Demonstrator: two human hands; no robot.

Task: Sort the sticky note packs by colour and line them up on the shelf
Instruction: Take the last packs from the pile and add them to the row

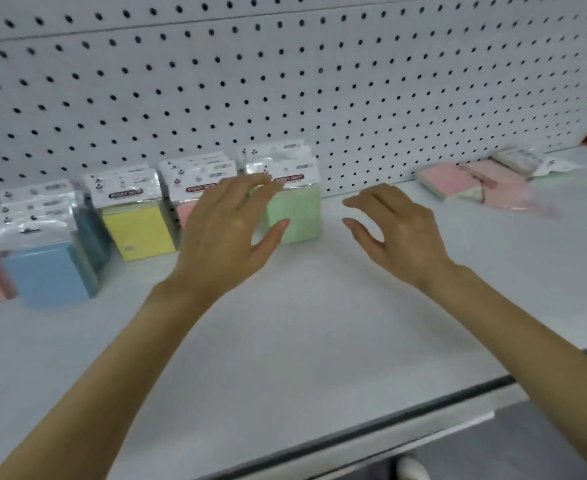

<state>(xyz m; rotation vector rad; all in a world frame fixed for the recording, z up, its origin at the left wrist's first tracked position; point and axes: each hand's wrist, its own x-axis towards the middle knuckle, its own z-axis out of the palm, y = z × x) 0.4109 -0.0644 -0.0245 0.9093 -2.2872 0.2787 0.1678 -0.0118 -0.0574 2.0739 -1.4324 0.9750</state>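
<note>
White shelf (285, 341), packs standing in rows along the back: blue packs (46, 271), yellow packs (139, 230), green packs (299, 213). A loose pink pile (475, 183) lies flat far right.

The left forearm (112, 375) and right forearm (527, 327) are bare and extend forward, converging slightly. The left hand (228, 237) is palm down, fingers loosely extended, thumb splayed rightward. The right hand (401, 233) is palm down, fingers relaxed and angled leftward, thumb apart. The hands do not touch.

1 head view, down onto shelf (285, 341)
</note>
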